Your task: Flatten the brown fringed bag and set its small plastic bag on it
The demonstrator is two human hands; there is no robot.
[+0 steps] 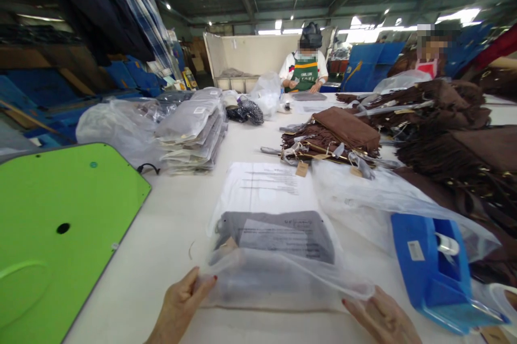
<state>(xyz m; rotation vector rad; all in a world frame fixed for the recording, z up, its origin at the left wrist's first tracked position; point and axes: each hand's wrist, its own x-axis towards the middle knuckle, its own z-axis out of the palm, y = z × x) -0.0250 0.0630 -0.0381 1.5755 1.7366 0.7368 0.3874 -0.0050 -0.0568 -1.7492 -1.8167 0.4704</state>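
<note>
A clear plastic bag [274,282] lies flat on the white table before me, with printed text on its far half. Through the film shows a flat dark grey item [283,231], perhaps a pouch; a small brown tag [229,245] is near its left side. At the bag's near left corner, my left hand [181,303] pinches the film between thumb and fingers. My right hand [382,314] grips the near right corner, where the plastic bunches up. Between the two hands the near edge is stretched and slightly folded.
A stack of packed plastic bags [189,128] stands back left, beside a large green board [76,209]. Brown fringed bags [347,128] are piled right. A blue plastic holder [420,274] sits by my right hand. A person in a green apron [306,76] works opposite.
</note>
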